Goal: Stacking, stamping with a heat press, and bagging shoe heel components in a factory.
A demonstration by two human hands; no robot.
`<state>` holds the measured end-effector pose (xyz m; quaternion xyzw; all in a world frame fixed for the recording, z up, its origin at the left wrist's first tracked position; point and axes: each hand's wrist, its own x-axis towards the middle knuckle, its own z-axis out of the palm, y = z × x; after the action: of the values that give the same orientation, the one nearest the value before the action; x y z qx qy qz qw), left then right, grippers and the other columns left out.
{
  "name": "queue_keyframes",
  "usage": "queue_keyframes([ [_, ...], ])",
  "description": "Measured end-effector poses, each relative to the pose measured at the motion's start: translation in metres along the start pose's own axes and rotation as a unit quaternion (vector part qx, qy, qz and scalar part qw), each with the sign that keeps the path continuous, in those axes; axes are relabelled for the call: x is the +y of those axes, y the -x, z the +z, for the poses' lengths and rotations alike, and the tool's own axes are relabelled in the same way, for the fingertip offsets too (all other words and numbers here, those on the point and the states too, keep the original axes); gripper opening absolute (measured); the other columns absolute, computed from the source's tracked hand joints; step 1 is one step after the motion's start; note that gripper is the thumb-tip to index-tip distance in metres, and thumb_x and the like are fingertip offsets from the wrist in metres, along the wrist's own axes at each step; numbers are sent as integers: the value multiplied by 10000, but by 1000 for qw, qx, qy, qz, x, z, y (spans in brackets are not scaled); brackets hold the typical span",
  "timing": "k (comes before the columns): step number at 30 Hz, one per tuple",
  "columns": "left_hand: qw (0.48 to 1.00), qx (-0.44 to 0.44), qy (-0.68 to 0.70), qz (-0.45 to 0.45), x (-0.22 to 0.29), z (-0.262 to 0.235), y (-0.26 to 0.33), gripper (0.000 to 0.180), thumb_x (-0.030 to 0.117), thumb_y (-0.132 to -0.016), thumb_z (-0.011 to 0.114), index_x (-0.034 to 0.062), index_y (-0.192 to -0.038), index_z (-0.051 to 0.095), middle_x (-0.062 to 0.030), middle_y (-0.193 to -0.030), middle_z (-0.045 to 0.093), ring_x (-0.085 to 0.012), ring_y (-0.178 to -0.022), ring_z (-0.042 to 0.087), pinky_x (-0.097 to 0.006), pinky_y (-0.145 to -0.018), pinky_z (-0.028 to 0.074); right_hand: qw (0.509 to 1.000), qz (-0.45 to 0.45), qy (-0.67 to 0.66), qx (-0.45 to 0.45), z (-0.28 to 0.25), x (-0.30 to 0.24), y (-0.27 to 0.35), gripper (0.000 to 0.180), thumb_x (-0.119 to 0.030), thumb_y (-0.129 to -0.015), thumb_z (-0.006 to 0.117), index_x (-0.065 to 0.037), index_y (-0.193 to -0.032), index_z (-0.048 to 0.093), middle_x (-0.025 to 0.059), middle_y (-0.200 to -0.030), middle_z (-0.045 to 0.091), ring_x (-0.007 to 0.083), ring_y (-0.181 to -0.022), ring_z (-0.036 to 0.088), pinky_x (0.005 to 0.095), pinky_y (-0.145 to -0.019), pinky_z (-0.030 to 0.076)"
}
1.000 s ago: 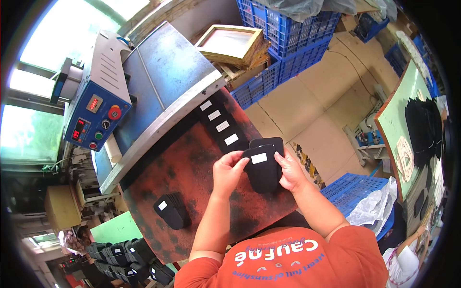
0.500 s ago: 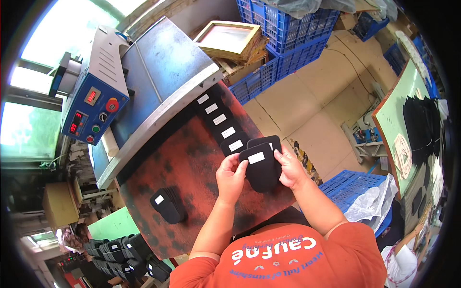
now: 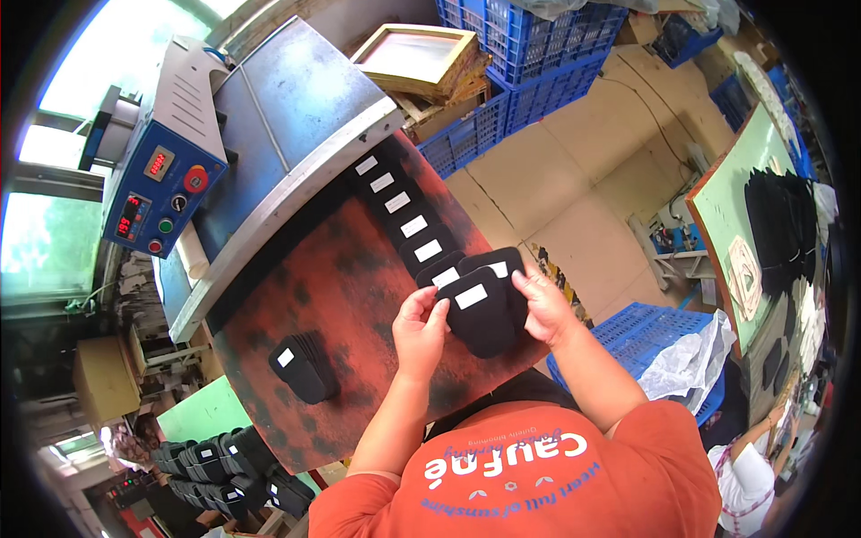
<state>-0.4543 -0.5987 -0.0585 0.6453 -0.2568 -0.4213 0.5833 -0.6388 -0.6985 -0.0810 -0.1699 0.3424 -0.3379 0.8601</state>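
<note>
My right hand (image 3: 545, 307) grips a small bunch of black rounded fabric pads at their right side, thumb on the front. The front pad (image 3: 484, 327) carries a white label near its top, and another labelled pad (image 3: 499, 265) fans out behind it. My left hand (image 3: 420, 334) pinches at the front pad's upper left edge; what its fingers hold behind is partly hidden. Just beyond those fingertips lies a labelled pad (image 3: 443, 272), at the near end of an overlapping row of several such pads (image 3: 397, 204) along the board's right side.
The red-and-black board (image 3: 296, 305) carries another fanned stack of black pads (image 3: 305, 369) at left. Behind it stands a blue-topped press (image 3: 287, 90) with a control box (image 3: 161, 188). Blue crates (image 3: 538, 54), wooden frames (image 3: 417, 58) and a crate with plastic (image 3: 628, 350) surround it.
The view has shifted slightly, moving the scene left and up. Another pad's label now shows at the near end of the row, by my left fingertips. The rear held pad is more exposed.
</note>
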Motion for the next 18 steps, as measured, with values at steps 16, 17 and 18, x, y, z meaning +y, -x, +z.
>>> queue_keyframes([
  [16,989,-60,-127,-49,-7,-6,45,266,14,-911,649,-23,-1156,555,-37,-864,615,-78,-627,584,-208,-541,499,896,20,438,71,7,17,67,386,-125,-949,602,26,-1288,495,109,-1060,619,149,-961,608,299,-851,502],
  [17,980,-43,-167,-94,-9,-7,46,249,14,-909,648,-28,-1139,561,-37,-861,612,-80,-626,587,-208,-538,497,864,-14,499,69,10,15,72,411,-80,-896,633,11,-1278,511,128,-1042,596,189,-922,599,324,-826,499],
  [18,983,-55,-173,-31,-11,-9,46,255,20,-903,656,-30,-1134,563,-38,-854,611,-83,-632,585,-215,-545,495,816,-88,567,74,15,13,74,424,-74,-882,642,4,-1278,514,134,-1058,587,210,-928,594,334,-833,497],
])
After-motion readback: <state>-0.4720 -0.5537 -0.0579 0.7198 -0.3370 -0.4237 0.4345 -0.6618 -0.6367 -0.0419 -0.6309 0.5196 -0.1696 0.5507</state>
